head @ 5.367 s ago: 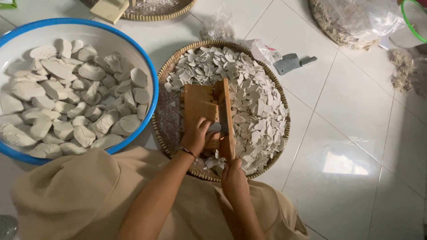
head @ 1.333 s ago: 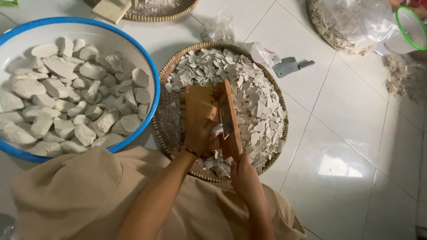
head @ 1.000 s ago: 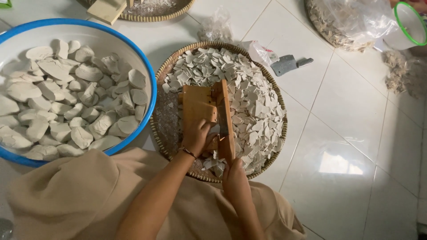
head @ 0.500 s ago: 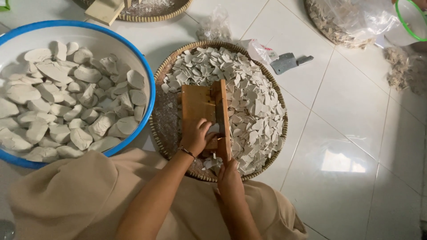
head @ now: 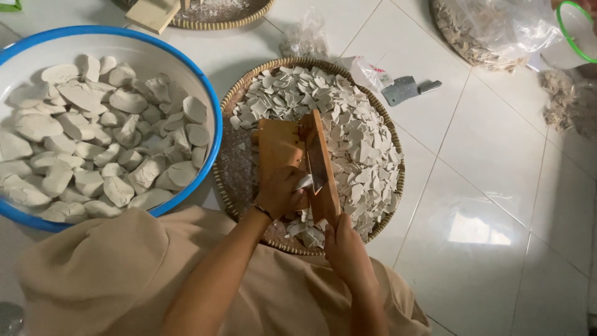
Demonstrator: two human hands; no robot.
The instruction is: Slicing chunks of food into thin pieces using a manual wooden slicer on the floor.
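From the head camera, the left hand (head: pixel 281 193) is curled over a pale chunk (head: pixel 305 182) on the wooden cutting block (head: pixel 278 144), its grip pinching the piece right against the blade (head: pixel 318 163) — fingertips very near that edge, so a slip could nick them, I'd judge. The right hand (head: pixel 345 249) is wrapped tight around the wooden handle (head: pixel 328 199) at the near end. The block sits in the woven tray (head: pixel 225 163), heaped with thin white slices (head: pixel 360 134); a hard stroke might tip it or scatter slices onto the tiled floor (head: pixel 485 186). Left, a blue-rimmed basin (head: pixel 214 134) holds whole chunks. Packages — a crumpled clear bag (head: pixel 305 40) beyond the tray, a big clear sack of scraps (head: pixel 491 28) top right, and a small grey cleaver (head: pixel 407 90) on the floor.
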